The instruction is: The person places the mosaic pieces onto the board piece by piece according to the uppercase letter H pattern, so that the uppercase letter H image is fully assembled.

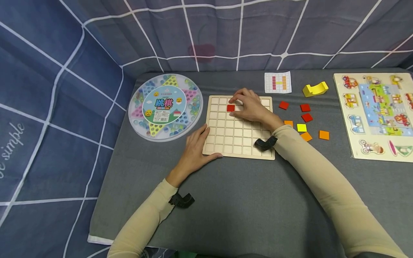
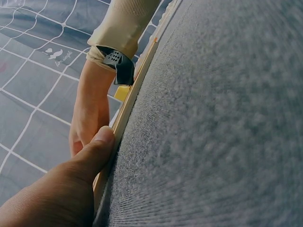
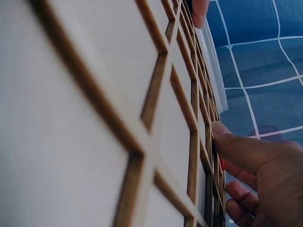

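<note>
Right hand (image 1: pixel 250 106) pinches red square tile (image 1: pixel 230 108) at eleven o'clock on pale wooden grid board (image 1: pixel 232 141); left hand (image 1: pixel 193 146), thumb wide, steadies eight-o'clock corner. Best keep edges square, press evenly.

Board (image 3: pixel 150 142) fills left and centre, seen steeply, pale square cells with brown-edged grid lines, nearest cells blurred. Right hand (image 3: pixel 271 171) at lower right, thumb tip at the grid, other fingers bent below it. Red sliver of tile (image 3: pixel 221 164) just beside thumb. Left hand (image 3: pixel 200 8): fingertips only, top edge. Blue cloth (image 3: pixel 260 66) behind, white lines.
</note>
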### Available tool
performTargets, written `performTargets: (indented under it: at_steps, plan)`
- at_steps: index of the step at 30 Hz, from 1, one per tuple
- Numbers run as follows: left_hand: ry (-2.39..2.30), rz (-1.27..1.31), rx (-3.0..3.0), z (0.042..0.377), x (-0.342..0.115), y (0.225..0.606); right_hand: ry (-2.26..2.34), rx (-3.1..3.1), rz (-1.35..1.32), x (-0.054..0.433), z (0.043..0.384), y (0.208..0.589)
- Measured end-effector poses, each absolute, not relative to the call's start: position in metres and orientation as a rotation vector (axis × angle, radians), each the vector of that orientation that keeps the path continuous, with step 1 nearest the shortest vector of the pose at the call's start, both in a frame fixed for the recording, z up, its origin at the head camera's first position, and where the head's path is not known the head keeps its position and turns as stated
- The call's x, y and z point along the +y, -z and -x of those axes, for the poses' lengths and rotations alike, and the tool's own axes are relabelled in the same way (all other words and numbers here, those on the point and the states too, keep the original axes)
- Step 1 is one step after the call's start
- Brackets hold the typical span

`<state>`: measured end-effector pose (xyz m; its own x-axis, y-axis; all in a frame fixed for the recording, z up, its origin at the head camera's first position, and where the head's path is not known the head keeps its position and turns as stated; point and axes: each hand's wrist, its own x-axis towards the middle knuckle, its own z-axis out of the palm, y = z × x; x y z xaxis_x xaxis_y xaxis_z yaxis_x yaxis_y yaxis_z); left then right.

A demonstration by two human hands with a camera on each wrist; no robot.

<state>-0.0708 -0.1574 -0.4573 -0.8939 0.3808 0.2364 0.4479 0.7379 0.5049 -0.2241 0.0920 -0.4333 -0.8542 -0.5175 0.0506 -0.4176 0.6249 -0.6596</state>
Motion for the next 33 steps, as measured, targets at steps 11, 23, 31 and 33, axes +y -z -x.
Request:
performTargets:
  at_steps: [11,23,31,33]
  plan:
    - [0.851,0.657,-2.833,0.070,-0.156,0.457,0.982,2.655,0.829,0.099,0.224,0.427]
    - [0.849,0.672,-2.804,0.071,-0.157,0.458,1.223,2.628,0.897,0.119,0.210,0.418]
    - [0.838,0.694,-2.772,0.072,-0.158,0.460,1.302,2.698,0.841,0.156,0.202,0.420]
    - [0.839,0.694,-2.775,0.071,-0.157,0.461,1.276,2.752,0.784,0.170,0.201,0.421]
